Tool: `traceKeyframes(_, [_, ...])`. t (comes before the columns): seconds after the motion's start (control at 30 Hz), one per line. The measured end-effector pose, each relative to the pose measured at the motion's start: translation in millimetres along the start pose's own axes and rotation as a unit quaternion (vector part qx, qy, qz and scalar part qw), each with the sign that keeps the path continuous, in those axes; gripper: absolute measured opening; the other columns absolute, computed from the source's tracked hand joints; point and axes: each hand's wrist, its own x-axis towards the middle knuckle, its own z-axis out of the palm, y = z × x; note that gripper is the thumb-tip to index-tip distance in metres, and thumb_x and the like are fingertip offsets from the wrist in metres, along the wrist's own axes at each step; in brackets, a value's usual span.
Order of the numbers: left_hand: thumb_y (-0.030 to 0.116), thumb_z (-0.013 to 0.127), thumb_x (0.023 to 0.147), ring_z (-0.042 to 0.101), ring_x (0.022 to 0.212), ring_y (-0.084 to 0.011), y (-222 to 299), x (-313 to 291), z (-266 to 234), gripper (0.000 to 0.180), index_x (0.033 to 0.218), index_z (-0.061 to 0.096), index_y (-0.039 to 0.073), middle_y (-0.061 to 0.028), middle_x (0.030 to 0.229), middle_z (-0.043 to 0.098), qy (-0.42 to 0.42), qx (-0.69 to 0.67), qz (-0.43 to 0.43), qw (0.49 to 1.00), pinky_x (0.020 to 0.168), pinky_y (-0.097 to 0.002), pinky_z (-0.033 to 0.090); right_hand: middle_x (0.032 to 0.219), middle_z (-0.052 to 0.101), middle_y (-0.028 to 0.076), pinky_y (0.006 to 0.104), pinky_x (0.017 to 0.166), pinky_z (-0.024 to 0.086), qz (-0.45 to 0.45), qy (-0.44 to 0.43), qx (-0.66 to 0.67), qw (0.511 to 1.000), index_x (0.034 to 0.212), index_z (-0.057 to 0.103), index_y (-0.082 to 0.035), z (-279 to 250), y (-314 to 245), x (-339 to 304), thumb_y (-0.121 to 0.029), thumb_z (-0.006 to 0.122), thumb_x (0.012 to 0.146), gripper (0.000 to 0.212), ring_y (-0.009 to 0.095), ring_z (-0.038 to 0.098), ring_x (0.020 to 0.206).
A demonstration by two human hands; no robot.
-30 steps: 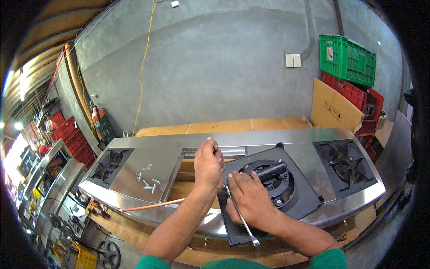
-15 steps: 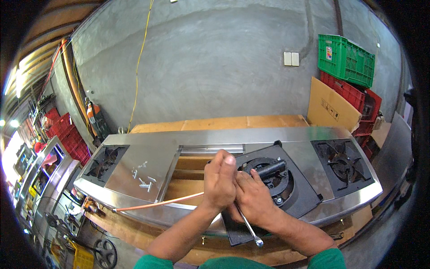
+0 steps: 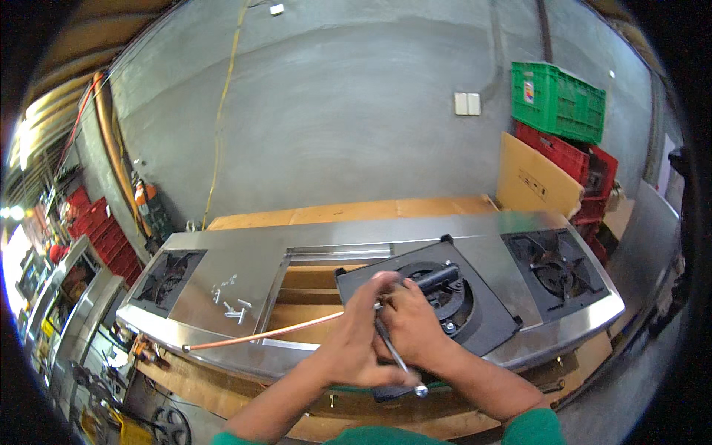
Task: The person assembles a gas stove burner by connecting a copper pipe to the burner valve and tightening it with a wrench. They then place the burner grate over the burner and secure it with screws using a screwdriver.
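A long stainless steel stove top [image 3: 489,233] lies on a wooden bench, with a black burner plate [image 3: 482,315] set askew in its middle opening. My left hand [image 3: 356,334] and my right hand [image 3: 411,326] are pressed together over the plate's near left part. My right hand grips a slim metal wrench [image 3: 400,363] whose end points toward me. A thin copper tube [image 3: 259,336] runs from under my left hand out to the left, past the stove's front edge; my left hand closes around its near end.
Several small metal screws [image 3: 233,308] lie on the steel left of the opening. Burners sit at the far left [image 3: 167,278] and far right [image 3: 556,267]. Green and red crates [image 3: 556,100] and cardboard [image 3: 534,178] stand at the back right. Red crates and racks line the left.
My left hand came back from the far edge of the opening and joined my right hand over the black plate. The wrench tilted more toward me.
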Motion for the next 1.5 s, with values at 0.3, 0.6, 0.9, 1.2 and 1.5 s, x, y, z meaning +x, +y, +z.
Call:
traceKeyframes(0.3, [0.047, 0.094, 0.057, 0.035, 0.135, -0.0487, 13, -6, 13, 0.153, 0.157, -0.018, 0.022, -0.0345, 0.151, 0.019, 0.047, 0.096, 0.034, 0.994, 0.107, -0.0571, 0.036, 0.123, 0.059, 0.019, 0.0577, 0.103, 0.04, 0.018, 0.015, 0.002, 1.0, 0.123, 0.058, 0.0, 11, -2, 1, -0.03, 0.069, 0.075, 0.058, 0.033, 0.056, 0.117])
traceKeyframes(0.6, [0.042, 0.095, 0.056, 0.045, 0.127, -0.0419, 21, 1, 7, 0.155, 0.152, -0.018, -0.004, -0.0334, 0.139, 0.034, 0.035, 0.108, -0.018, 0.993, 0.104, -0.0484, 0.042, 0.112, 0.061, 0.014, 0.0525, 0.101, 0.038, 0.013, 0.058, 0.002, 0.998, 0.12, 0.06, -0.001, 18, 4, 1, -0.03, 0.07, 0.072, 0.057, 0.031, 0.059, 0.107])
traceKeyframes(0.9, [0.041, 0.094, 0.059, 0.053, 0.116, -0.0372, 19, -5, 13, 0.121, 0.144, 0.025, -0.011, -0.0262, 0.131, 0.044, 0.074, 0.145, -0.027, 0.986, 0.098, -0.0449, 0.047, 0.111, 0.062, 0.013, 0.0569, 0.103, 0.038, 0.048, 0.001, 0.024, 0.999, 0.115, 0.062, -0.006, 13, 6, 5, -0.027, 0.072, 0.073, 0.047, 0.033, 0.058, 0.108])
traceKeyframes(1.2, [0.033, 0.092, 0.063, 0.065, 0.084, -0.0248, 26, -1, 20, 0.115, 0.148, 0.027, -0.007, -0.0165, 0.101, 0.063, 0.145, 0.127, -0.035, 0.981, 0.07, -0.0312, 0.054, 0.098, 0.067, 0.012, 0.0554, 0.104, 0.037, 0.058, 0.022, 0.024, 0.998, 0.101, 0.066, -0.009, 14, 10, 9, -0.026, 0.071, 0.076, 0.031, 0.033, 0.065, 0.096])
traceKeyframes(1.5, [0.017, 0.088, 0.069, 0.063, 0.069, -0.0162, 26, -14, 35, 0.065, 0.126, 0.061, -0.001, -0.0092, 0.083, 0.066, 0.187, 0.134, -0.028, 0.973, 0.065, -0.0284, 0.052, 0.114, 0.067, 0.01, 0.0574, 0.107, 0.036, 0.079, -0.045, 0.025, 0.996, 0.117, 0.066, -0.012, 16, 14, 8, -0.025, 0.072, 0.075, 0.045, 0.031, 0.062, 0.112])
